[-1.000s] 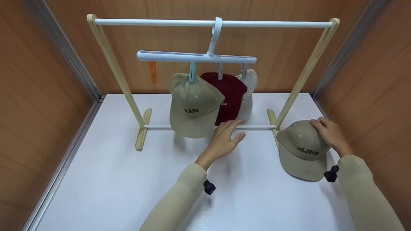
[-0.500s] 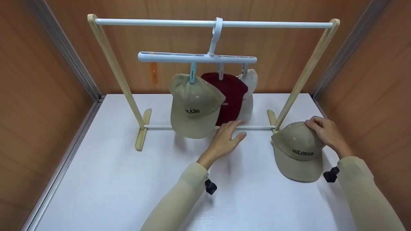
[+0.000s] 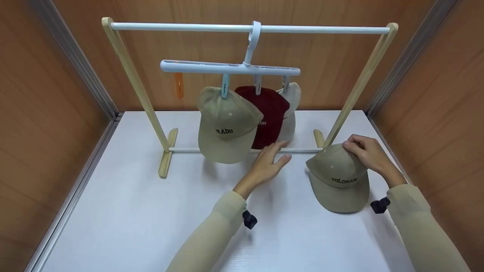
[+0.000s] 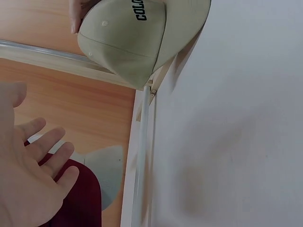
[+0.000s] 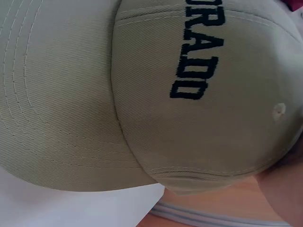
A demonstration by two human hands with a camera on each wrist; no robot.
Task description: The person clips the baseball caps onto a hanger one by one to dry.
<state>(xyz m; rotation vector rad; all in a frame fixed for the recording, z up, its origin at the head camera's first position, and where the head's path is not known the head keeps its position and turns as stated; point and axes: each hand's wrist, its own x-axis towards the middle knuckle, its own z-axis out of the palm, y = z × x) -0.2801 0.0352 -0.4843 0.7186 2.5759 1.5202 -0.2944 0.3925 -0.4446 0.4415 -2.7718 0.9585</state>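
Note:
My right hand [image 3: 372, 156] pinches the top of an olive-beige baseball cap [image 3: 338, 185] marked COLORADO, brim toward me, at the right of the rack. That cap [image 5: 203, 127] fills most of the right wrist view. My left hand [image 3: 262, 166] has its fingers extended just in front of a dark red cap [image 3: 269, 113]; whether they touch it is hard to tell. In the left wrist view the left hand [image 4: 28, 165] holds nothing. The red cap hangs between another beige cap [image 3: 227, 132] and a white cap [image 3: 293, 102], all clipped under a pale blue hanger [image 3: 227, 68].
The hanger hooks over the white top bar [image 3: 321, 29] of a wooden-legged rack. An orange clip [image 3: 179, 86] hangs at the hanger's left with no cap. A low crossbar [image 3: 302, 150] joins the feet. Wood panels enclose the white table [image 3: 124, 211] at the back and sides.
My right hand has carried the held beige cap leftward, toward the rack's middle. The left hand has stayed nearly in place, and the hanging caps look much the same.

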